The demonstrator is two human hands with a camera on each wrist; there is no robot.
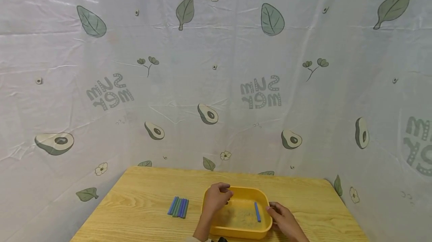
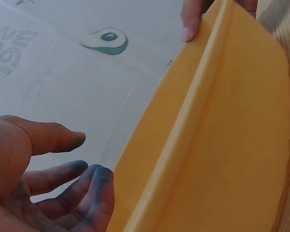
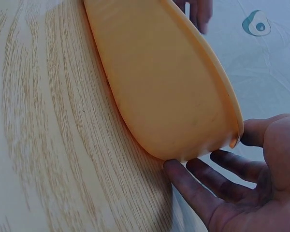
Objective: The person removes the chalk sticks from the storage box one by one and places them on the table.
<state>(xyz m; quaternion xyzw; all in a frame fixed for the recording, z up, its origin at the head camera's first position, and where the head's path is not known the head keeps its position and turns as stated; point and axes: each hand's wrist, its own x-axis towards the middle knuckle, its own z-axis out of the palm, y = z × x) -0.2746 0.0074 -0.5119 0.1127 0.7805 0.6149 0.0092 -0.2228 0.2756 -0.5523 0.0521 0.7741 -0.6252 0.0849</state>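
A yellow plastic tray [image 1: 241, 232] stands on the table, its floor smudged with dark dust. One blue chalk stick [image 1: 257, 212] lies inside it near the right wall. My right hand [image 1: 283, 217] grips the tray's right side, thumb at the rim and fingers against the outer wall, as the right wrist view shows. Over the tray's left part hangs my left hand [image 1: 217, 198], its fingers loosely bent with nothing between them. Blue-green dust covers the left fingertips [image 2: 104, 176]. Left of the tray, several blue and green chalk sticks [image 1: 178, 207] lie side by side in a row.
The wooden table [image 1: 145, 185] ends at a hanging sheet [image 1: 229, 84] printed with leaves and avocados, which closes off the back and sides. Beneath the tray, wood grain [image 3: 48, 121] shows in the right wrist view.
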